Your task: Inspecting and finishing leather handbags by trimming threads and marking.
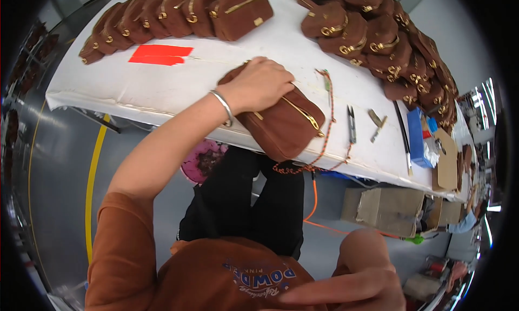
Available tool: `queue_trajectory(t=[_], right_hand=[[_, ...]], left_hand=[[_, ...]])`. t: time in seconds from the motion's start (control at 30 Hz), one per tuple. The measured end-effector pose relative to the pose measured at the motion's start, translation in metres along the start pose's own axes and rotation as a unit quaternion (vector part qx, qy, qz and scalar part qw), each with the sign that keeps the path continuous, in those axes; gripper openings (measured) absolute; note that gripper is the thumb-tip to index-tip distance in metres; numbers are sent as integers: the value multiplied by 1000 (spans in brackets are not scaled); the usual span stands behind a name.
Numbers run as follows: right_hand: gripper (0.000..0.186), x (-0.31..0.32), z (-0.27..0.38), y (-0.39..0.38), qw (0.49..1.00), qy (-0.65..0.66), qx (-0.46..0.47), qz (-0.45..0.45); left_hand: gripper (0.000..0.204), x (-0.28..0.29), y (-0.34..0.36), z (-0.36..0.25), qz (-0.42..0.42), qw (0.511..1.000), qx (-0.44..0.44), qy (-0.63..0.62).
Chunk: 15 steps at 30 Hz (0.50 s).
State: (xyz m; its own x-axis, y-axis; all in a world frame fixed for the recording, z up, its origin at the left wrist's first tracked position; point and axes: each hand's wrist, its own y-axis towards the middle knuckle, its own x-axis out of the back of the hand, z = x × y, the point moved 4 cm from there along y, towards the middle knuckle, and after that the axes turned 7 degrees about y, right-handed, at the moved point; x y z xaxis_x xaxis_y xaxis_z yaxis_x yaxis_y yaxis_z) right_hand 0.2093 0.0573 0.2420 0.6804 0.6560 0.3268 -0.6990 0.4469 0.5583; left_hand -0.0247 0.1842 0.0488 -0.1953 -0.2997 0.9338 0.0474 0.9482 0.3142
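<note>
My left hand (263,81), with a silver bangle on the wrist, rests with curled fingers gripping a brown bag (284,133) that lies at the table's front edge, its gold zip and pull facing up. My right hand (359,284) is low at the bottom right, in front of my shirt, partly cut off, with a finger stretched out to the left. An orange-black cord (331,105), small snips (351,124) and small tools (378,125) lie to the bag's right.
Rows of brown bags (238,16) stand at the back left; a large pile (386,46) fills the back right. Red patches (157,54) lie on the white table (86,95). A blue bin (419,146), cardboard boxes (378,208) and another person's blue sleeve (462,222) are rightward.
</note>
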Motion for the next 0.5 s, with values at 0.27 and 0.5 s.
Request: queue_trajectory(t=[0.27,0.5], right_hand=[[13,34,-4,-10,924,-9,313,217],[23,-2,-109,-32,999,0,-26,20]], left_hand=[[32,-2,12,-8,-73,997,9,3],[29,21,-19,28,-86,983,155,-54]])
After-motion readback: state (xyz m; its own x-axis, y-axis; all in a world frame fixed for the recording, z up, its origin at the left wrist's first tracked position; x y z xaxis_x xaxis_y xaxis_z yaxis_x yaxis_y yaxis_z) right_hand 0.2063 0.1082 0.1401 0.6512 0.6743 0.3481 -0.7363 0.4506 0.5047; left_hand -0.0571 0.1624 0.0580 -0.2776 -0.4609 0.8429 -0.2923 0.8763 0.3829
